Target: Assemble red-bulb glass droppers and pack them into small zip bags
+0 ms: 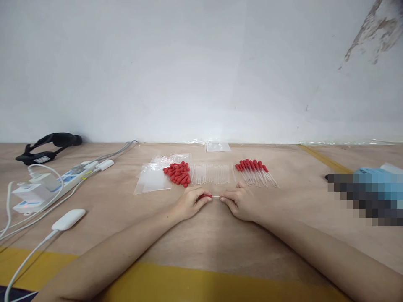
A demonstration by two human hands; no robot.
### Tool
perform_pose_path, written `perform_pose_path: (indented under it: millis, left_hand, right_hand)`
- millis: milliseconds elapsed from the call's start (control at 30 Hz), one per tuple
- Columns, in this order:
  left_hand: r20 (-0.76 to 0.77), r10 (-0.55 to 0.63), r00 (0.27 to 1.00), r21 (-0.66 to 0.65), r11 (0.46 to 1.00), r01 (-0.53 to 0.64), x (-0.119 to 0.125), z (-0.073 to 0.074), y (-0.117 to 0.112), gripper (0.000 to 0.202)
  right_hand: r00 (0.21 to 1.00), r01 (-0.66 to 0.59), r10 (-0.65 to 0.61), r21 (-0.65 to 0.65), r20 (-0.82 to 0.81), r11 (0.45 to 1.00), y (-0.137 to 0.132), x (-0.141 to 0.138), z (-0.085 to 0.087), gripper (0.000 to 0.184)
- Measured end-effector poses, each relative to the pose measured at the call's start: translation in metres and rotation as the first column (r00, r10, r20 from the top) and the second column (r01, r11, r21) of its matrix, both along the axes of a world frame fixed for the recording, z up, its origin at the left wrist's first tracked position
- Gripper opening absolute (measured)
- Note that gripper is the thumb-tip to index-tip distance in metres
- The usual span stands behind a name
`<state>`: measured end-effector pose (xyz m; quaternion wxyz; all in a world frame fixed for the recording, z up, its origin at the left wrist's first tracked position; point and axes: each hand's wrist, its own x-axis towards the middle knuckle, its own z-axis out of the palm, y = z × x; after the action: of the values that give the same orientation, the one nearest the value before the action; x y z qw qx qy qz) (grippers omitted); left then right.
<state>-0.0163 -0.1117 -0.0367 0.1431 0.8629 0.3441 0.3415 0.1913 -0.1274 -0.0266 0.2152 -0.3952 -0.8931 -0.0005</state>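
The head view shows two bare arms reaching in from the lower left and lower right, with the hands meeting near the middle, low over the wooden table [176, 239]. The left hand [191, 204] pinches a red bulb [206, 196] between thumb and fingers. The right hand [243, 204] pinches a thin tube [215, 197] that runs across to the bulb; it is too small to tell if the tube is inside. Both wrists bend inward.

At the left, a black strap [63, 136] has a white label [43, 160], too small to read. The power strip [69, 176] has blue marks that cannot be read.

Just above the hands sit a red pile of bulbs [176, 173], a row of clear tubes [210, 174] and a bunch of tubes with red ends [252, 165]. A wall [189, 75] stands at the table's back edge. Wood lies between the arms, down to a yellow band [176, 281] at the bottom.
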Motion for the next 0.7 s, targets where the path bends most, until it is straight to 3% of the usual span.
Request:
perform_pose_path:
  millis: [200, 367, 567, 700]
  left_hand:
    - [-0.014, -0.011, 1.0, 0.078, 0.997, 0.012, -0.002, -0.002, -0.002, 0.019]
    - [-0.072, -0.037, 0.997, 0.148, 0.988, 0.047, -0.002, -0.005, -0.002, 0.021]
    - [-0.065, -0.015, 0.998, 0.26, 0.965, 0.032, -0.003, -0.009, 0.001, 0.019]
    - [-0.032, 0.013, 0.999, 0.23, 0.973, -0.005, -0.003, -0.007, 0.001, 0.019]
  right_hand:
    - [0.996, 0.007, -0.027, -0.236, -0.081, 0.972, 0.001, -0.001, 0.004, 0.031]
    - [0.98, -0.073, -0.025, -0.474, -0.197, 0.877, 0.011, 0.004, -0.002, 0.033]
    - [0.943, -0.179, -0.046, -0.62, -0.329, 0.764, 0.012, 0.003, 0.003, 0.035]
    - [0.943, -0.19, -0.028, -0.608, -0.331, 0.771, 0.011, 0.003, 0.004, 0.039]
